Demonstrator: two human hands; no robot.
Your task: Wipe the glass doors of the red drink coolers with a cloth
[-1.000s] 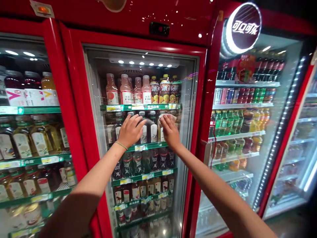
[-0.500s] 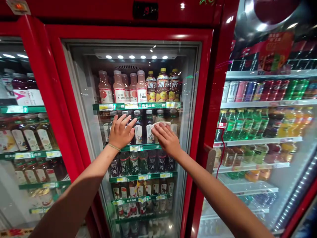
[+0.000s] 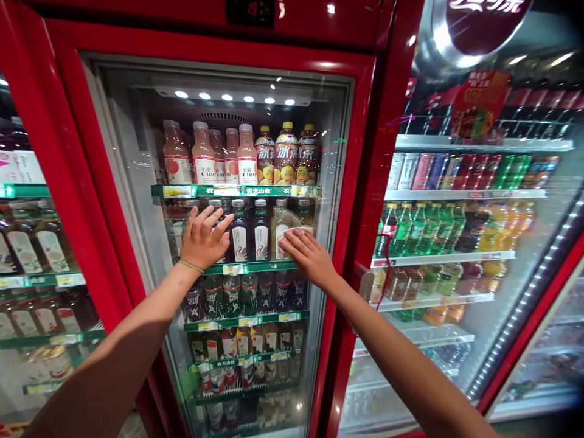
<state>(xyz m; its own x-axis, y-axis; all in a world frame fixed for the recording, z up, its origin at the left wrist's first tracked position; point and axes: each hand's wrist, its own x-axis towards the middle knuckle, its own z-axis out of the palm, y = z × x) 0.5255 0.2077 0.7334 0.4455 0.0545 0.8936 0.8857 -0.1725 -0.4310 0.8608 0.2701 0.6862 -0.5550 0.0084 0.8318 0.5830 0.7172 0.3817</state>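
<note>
In the head view, my left hand rests against the glass door of a red drinks fridge, fingers spread and nothing in it. A thin yellowish band circles that wrist. My right hand presses a pale cloth to the same glass, fingers together over it; most of the cloth is hidden under them. Behind the glass at hand height stands a row of dark bottles with white labels. Above them are pink bottles and yellow-capped iced tea bottles.
The red door frame surrounds the glass, with a metal handle piece at its right. A red cord hangs beside it. More fridges stand left and right, the right one holding cans and green bottles.
The view has shifted slightly, so the fridge appears further left. My left hand has moved a little left in view. My right hand with the cloth has shifted slightly right across the glass.
</note>
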